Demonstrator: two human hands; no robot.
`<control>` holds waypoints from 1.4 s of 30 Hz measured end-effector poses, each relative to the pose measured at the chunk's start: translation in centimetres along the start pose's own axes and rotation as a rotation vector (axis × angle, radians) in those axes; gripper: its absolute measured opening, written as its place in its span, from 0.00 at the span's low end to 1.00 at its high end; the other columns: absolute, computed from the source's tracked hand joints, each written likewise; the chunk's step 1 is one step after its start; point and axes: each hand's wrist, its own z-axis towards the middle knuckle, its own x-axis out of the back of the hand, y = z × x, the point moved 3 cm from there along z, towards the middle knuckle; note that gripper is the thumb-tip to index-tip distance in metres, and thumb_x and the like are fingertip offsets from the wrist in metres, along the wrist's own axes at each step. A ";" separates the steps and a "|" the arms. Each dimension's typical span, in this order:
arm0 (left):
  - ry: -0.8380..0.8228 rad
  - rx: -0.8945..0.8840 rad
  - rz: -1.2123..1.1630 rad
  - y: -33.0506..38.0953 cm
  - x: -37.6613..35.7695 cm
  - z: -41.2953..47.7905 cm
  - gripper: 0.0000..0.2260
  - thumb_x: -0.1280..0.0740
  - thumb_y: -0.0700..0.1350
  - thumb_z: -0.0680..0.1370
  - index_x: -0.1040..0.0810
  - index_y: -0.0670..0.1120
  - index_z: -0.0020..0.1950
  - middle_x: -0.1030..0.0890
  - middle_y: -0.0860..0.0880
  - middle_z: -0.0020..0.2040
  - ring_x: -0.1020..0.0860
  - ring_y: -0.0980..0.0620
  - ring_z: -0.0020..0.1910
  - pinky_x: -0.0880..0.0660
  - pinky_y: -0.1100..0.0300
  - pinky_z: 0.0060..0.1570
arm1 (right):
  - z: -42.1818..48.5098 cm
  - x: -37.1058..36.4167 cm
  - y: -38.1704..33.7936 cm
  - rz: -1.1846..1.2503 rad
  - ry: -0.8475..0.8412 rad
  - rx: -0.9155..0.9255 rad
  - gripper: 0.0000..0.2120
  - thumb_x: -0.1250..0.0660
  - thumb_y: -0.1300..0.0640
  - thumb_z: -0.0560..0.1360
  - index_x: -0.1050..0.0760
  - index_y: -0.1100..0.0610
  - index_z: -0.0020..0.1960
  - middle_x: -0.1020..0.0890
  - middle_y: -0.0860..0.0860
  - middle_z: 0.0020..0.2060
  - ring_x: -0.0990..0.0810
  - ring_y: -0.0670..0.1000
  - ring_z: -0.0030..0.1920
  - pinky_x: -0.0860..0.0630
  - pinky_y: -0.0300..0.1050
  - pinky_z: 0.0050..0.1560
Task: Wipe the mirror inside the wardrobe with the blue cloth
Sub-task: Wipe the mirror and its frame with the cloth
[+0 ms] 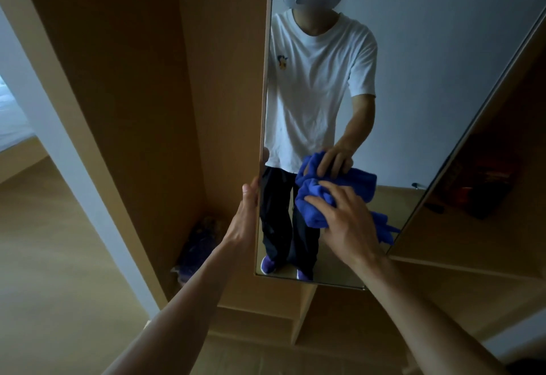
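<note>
low on the mirror (pixel 428 64), a little above its bottom edge and nearer its left side, the blue cloth (pixel 311 207) is bunched into a thick wad and pressed against the glass. the person's right grip (pixel 345 218) covers it from the near side, fingers spread and curled into the folds, so the cloth is held and pushed at once. a loose tail of it trails out past the wrist toward the mirror's right edge. the left grip (pixel 248 212) is closed on the mirror's left edge, thumb on the near side and fingers wrapped round behind (only a hint of them shows in the reflection). this looks like bracing the panel against the push.

the cloth looks soft and light, something like terry. it should fold and drag under the palm rather than hold a shape. the sensible hold is therefore the one seen: a palm over the middle of the wad with fingertips hooked in, not a pinch at a corner. the mirror is thin, hard and breakable, and it appears to stand out from the wardrobe (pixel 133 79). pressure should be moderate and met by the left grip at the edge. most of the glass lies above the cloth, so much wiping probably remains. a dark purple bundle (pixel 204 235) lies on the wardrobe's floor beyond the left arm.
</note>
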 end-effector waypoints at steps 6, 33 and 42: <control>0.007 -0.028 -0.006 -1.6 -0.3 0.0 0.31 0.63 0.72 0.79 0.46 0.67 0.80 0.40 0.58 0.82 0.42 0.52 0.81 0.46 0.41 0.80 | -0.2 -0.6 0.4 -0.022 0.035 0.019 0.31 0.33 0.71 0.64 0.22 0.55 0.65 0.26 0.56 0.68 0.26 0.58 0.58 0.26 0.55 0.54; 0.250 -0.375 -0.011 -11.2 -1.9 3.9 0.21 0.53 0.67 0.84 0.30 0.68 0.72 0.26 0.57 0.71 0.27 0.59 0.70 0.32 0.45 0.72 | -0.5 -5.8 1.0 -0.212 0.479 0.222 0.27 0.36 0.68 0.65 0.22 0.58 0.64 0.24 0.58 0.64 0.32 0.61 0.52 0.27 0.58 0.50; 0.308 -0.579 0.049 -13.0 -2.4 5.5 0.31 0.56 0.71 0.78 0.39 0.63 0.79 0.34 0.52 0.78 0.38 0.48 0.79 0.38 0.37 0.75 | -0.1 -6.9 1.1 -0.423 0.550 0.243 0.11 0.36 0.64 0.66 0.24 0.55 0.47 0.24 0.54 0.49 0.30 0.59 0.49 0.33 0.51 0.43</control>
